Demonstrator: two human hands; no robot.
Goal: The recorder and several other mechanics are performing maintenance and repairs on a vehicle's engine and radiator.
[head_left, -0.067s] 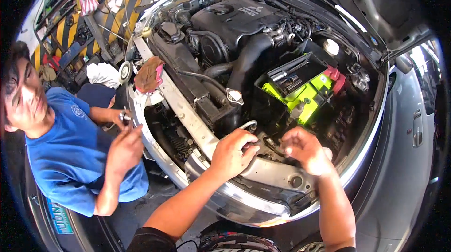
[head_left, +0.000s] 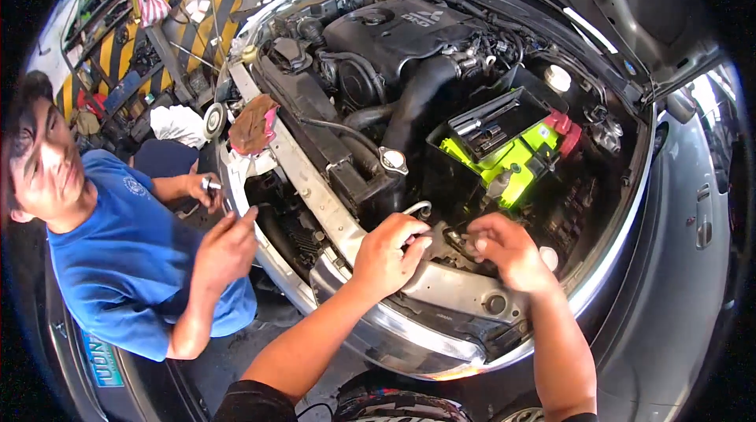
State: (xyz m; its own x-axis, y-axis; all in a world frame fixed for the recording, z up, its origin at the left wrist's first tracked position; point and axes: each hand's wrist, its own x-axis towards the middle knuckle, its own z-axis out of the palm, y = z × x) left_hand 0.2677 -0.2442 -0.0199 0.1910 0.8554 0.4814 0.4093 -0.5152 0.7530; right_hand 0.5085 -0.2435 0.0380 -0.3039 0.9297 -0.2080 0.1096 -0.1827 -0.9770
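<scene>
Both my hands reach over the front panel (head_left: 449,288) of a car's engine bay. My left hand (head_left: 391,255) has its thumb and fingers closed together beside a bent metal pipe (head_left: 417,208). What it pinches, if anything, is too small to make out. To its right, my right hand (head_left: 508,250) is curled, fingertips together over a dark bracket-like area (head_left: 453,241); any part in its grip is hidden. Just beyond them sits a bright green battery (head_left: 516,166) with a black tray of sockets (head_left: 492,127) on top. A radiator cap (head_left: 392,160) lies ahead of my left hand.
On the left a person in a blue shirt (head_left: 142,241) holds a small metal tool (head_left: 210,184). A brown rag (head_left: 253,124) rests on the front crossmember (head_left: 307,178). The raised hood (head_left: 630,5) hangs at the upper right, and the engine cover (head_left: 394,32) is at the back.
The person in blue has shifted their hands slightly to the right. My right fingers have curled a little and moved slightly left; my left hand stays nearly still.
</scene>
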